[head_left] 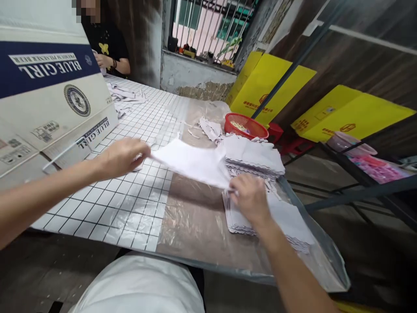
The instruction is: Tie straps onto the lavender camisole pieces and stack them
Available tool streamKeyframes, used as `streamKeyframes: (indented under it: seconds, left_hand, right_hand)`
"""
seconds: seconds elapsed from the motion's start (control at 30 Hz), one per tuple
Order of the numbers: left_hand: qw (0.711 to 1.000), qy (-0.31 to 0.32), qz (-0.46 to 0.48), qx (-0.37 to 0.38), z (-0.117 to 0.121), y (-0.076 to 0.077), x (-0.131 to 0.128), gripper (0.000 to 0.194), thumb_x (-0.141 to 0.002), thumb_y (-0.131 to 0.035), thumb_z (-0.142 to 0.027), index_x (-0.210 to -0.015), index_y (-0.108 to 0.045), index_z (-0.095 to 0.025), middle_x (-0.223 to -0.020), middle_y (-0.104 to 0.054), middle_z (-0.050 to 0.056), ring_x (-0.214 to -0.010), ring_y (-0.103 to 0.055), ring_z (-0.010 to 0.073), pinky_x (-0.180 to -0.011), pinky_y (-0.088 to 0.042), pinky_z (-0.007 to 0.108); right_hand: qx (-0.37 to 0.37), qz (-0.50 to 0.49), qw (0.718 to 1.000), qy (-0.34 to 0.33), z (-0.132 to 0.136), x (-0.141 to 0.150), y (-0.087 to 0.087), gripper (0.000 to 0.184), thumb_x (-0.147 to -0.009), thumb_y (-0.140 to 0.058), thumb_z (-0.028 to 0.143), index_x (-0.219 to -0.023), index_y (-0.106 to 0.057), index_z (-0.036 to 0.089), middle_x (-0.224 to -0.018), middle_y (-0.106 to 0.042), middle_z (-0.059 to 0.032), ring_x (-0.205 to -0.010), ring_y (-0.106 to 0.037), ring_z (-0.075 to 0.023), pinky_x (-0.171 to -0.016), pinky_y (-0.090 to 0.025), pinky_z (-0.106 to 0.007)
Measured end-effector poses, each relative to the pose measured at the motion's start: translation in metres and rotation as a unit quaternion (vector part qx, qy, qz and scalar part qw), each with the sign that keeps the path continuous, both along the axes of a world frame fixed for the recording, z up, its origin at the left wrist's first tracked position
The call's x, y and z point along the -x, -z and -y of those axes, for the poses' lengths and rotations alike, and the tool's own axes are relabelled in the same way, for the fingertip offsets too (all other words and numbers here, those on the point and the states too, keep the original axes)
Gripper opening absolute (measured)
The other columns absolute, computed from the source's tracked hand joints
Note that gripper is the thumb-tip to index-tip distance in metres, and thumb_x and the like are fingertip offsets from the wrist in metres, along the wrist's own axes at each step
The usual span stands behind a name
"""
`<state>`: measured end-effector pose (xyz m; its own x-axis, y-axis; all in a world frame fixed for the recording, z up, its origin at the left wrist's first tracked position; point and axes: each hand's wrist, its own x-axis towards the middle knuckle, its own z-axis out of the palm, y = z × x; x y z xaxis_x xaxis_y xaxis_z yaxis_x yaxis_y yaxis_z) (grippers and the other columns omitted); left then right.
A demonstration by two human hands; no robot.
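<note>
A white fabric piece (pixel 192 161) is stretched above the table between my two hands. My left hand (pixel 125 156) pinches its left corner, fingers closed. At the near right corner, my right hand (pixel 249 193) is closed on the same piece. Just beyond my right hand lies a thick stack of white fabric pieces (pixel 252 156) with wavy edges. A second stack (pixel 289 217) of similar pieces sits partly behind my right wrist and forearm. Slight blur hides the exact fingertips.
A large beer carton (pixel 52 100) stands at the left. A red basket (pixel 246 126) with small bits inside is at the table's far right. White scraps (pixel 127 95) lie near a co-worker (pixel 110 52). Yellow boxes (pixel 270 87) stand beyond the plastic-covered table (pixel 192 226).
</note>
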<state>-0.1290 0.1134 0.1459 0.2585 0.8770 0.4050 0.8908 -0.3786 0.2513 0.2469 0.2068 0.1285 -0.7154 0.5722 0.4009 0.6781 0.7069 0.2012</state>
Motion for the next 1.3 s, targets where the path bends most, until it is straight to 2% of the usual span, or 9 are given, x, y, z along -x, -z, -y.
streamKeyframes:
  seconds: [0.1,0.2,0.4,0.5,0.63,0.87,0.97,1.07,1.3]
  left_hand:
    - [0.996,0.064,-0.017,0.053,0.043,0.079,-0.002,0.028,-0.094,-0.041,-0.014,-0.090,-0.068,-0.020,-0.087,-0.070,0.007,-0.084,-0.061,0.0200,-0.078,-0.046,0.036]
    - [0.994,0.068,-0.026,0.077,0.085,0.112,-0.006,0.030,-0.093,-0.039,-0.010,-0.091,-0.067,-0.021,-0.090,-0.070,0.007,-0.085,-0.060,0.0201,-0.076,-0.044,0.034]
    - [0.996,0.056,0.019,0.066,0.119,0.109,-0.009,0.033,-0.091,-0.043,-0.008,-0.103,-0.067,-0.027,-0.095,-0.070,0.004,-0.093,-0.062,0.0218,-0.083,-0.047,0.036]
    - [0.995,0.053,0.046,0.072,0.122,0.109,-0.009,0.033,-0.090,-0.044,-0.010,-0.102,-0.069,-0.030,-0.094,-0.071,0.004,-0.092,-0.062,0.0227,-0.082,-0.049,0.036]
    - [0.989,0.058,0.052,0.126,0.123,0.101,-0.009,0.029,-0.090,-0.045,-0.015,-0.097,-0.069,-0.029,-0.104,-0.069,0.005,-0.098,-0.061,0.0241,-0.081,-0.050,0.035]
    - [0.970,0.169,0.053,0.165,0.040,0.072,-0.096,0.021,-0.090,-0.046,-0.011,-0.096,-0.065,-0.018,-0.098,-0.064,0.011,-0.090,-0.060,0.0225,-0.077,-0.051,0.032]
    - [0.963,0.226,0.063,0.130,-0.017,0.088,-0.154,0.015,-0.088,-0.049,-0.013,-0.096,-0.061,-0.016,-0.104,-0.062,0.015,-0.093,-0.060,0.0257,-0.082,-0.053,0.038]
    - [0.974,0.186,0.072,0.109,-0.055,0.115,-0.188,0.026,-0.084,-0.054,-0.014,-0.110,-0.056,-0.012,-0.117,-0.058,0.021,-0.106,-0.060,0.0332,-0.093,-0.052,0.047]
    - [0.980,0.144,0.121,0.059,-0.066,0.161,-0.195,0.038,-0.092,-0.051,-0.029,-0.125,-0.053,-0.009,-0.133,-0.056,0.022,-0.131,-0.050,0.0365,-0.112,-0.042,0.053]
  right_hand:
    - [0.086,0.044,0.995,-0.031,0.043,-0.016,0.058,0.018,-0.079,-0.058,0.004,-0.079,-0.060,0.021,-0.084,-0.064,-0.0052,-0.086,-0.054,-0.0229,-0.080,-0.035,-0.036]
    - [0.152,0.042,0.987,-0.043,0.069,-0.034,0.074,0.017,-0.082,-0.058,0.005,-0.079,-0.060,0.022,-0.084,-0.065,-0.0035,-0.084,-0.055,-0.0211,-0.081,-0.035,-0.036]
    - [0.261,-0.007,0.964,-0.040,0.088,-0.037,0.047,0.013,-0.093,-0.052,0.019,-0.094,-0.064,0.023,-0.096,-0.068,-0.0073,-0.090,-0.061,-0.0224,-0.078,-0.043,-0.036]
    - [0.266,-0.017,0.963,-0.045,0.095,-0.026,0.053,0.023,-0.093,-0.056,0.025,-0.115,-0.064,0.023,-0.115,-0.068,-0.0109,-0.106,-0.061,-0.0256,-0.086,-0.046,-0.039]
    - [0.308,-0.023,0.950,-0.039,0.092,-0.026,0.059,0.018,-0.093,-0.056,0.027,-0.108,-0.067,0.024,-0.109,-0.071,-0.0094,-0.101,-0.064,-0.0247,-0.084,-0.048,-0.039]
    - [0.369,-0.152,0.914,0.071,-0.001,0.021,0.032,0.021,-0.095,-0.050,0.030,-0.084,-0.065,0.019,-0.090,-0.070,-0.0058,-0.084,-0.063,-0.0185,-0.076,-0.046,-0.028]
    - [0.414,-0.089,0.887,0.183,-0.053,0.066,0.038,0.015,-0.087,-0.060,0.026,-0.074,-0.063,0.017,-0.081,-0.070,-0.0053,-0.078,-0.061,-0.0178,-0.071,-0.042,-0.027]
    - [0.412,-0.081,0.884,0.206,-0.082,0.097,0.053,0.014,-0.077,-0.070,0.024,-0.070,-0.060,0.016,-0.072,-0.067,-0.0051,-0.070,-0.059,-0.0179,-0.063,-0.040,-0.026]
    - [0.425,-0.135,0.882,0.153,-0.093,0.119,0.072,0.014,-0.082,-0.054,0.009,-0.072,-0.053,0.018,-0.078,-0.065,-0.0041,-0.075,-0.057,-0.0146,-0.067,-0.039,-0.024]
